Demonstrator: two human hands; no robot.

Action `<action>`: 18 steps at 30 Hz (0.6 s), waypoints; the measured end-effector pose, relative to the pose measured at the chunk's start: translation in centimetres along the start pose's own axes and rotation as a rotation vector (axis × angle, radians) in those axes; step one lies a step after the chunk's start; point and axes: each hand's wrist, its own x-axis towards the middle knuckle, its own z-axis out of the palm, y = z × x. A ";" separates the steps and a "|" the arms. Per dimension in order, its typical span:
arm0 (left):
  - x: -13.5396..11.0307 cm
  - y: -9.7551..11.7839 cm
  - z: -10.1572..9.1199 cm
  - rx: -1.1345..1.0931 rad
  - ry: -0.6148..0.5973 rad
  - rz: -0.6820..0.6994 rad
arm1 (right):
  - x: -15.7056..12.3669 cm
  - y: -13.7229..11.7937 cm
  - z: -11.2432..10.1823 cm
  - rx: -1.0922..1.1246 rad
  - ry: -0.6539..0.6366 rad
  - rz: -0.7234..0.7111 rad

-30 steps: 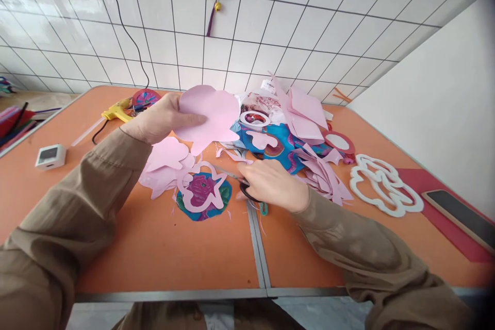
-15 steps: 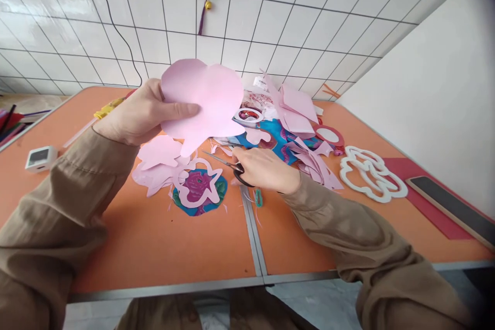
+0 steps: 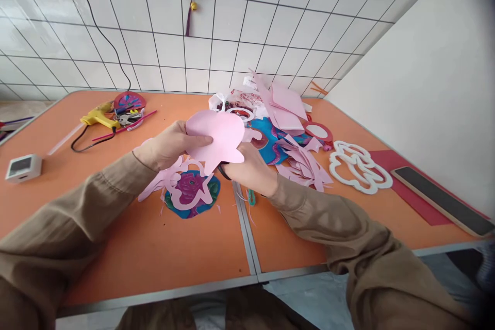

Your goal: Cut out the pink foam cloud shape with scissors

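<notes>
Between thumb and fingers, my left hand [image 3: 170, 142] pinches a pink paper cutout [image 3: 218, 134] with rounded lobes and pointed tips at its lower edge. My right hand [image 3: 253, 170] is closed on scissors [image 3: 223, 171]; a dark handle shows, while the blades are hidden behind the paper. Below the cutout lies a pink paper outline [image 3: 176, 198] over a round piece of blue floral fabric [image 3: 189, 185]. More pink pieces [image 3: 154, 183] lie beneath my left hand. Blue patterned fabric [image 3: 270, 139] is beyond my right hand.
Pink paper scraps [image 3: 305, 165] and folded pink sheets [image 3: 286, 105] lie right of centre. White cloud-shaped frames [image 3: 359, 167] and a dark flat phone-like slab [image 3: 441, 198] are further right. At left are a yellow glue gun [image 3: 98, 116] with its cord and a small white box [image 3: 23, 167].
My left hand has brought the pink cutout down and right, over the scissors in my right hand. The view has shifted, so the glue gun at left now shows.
</notes>
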 end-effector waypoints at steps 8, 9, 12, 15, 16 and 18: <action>0.7 -0.2 -0.9 0.023 0.141 0.084 | 0.3 0.8 0.8 0.490 0.172 -0.046; 0.7 0.0 -1.0 0.033 0.144 0.108 | 0.5 1.1 0.9 0.589 0.178 -0.049; 0.3 0.8 -0.9 0.080 0.152 0.166 | 1.0 1.7 1.4 0.856 0.138 -0.049; -0.2 1.4 -0.7 0.147 0.156 0.170 | 1.3 1.9 1.5 1.009 0.051 -0.052; -0.3 1.5 -0.7 0.168 0.155 0.166 | 1.4 1.9 1.5 1.047 -0.001 -0.067; -0.5 1.6 -0.9 0.203 0.149 0.170 | 1.5 2.2 1.3 1.106 -0.125 -0.132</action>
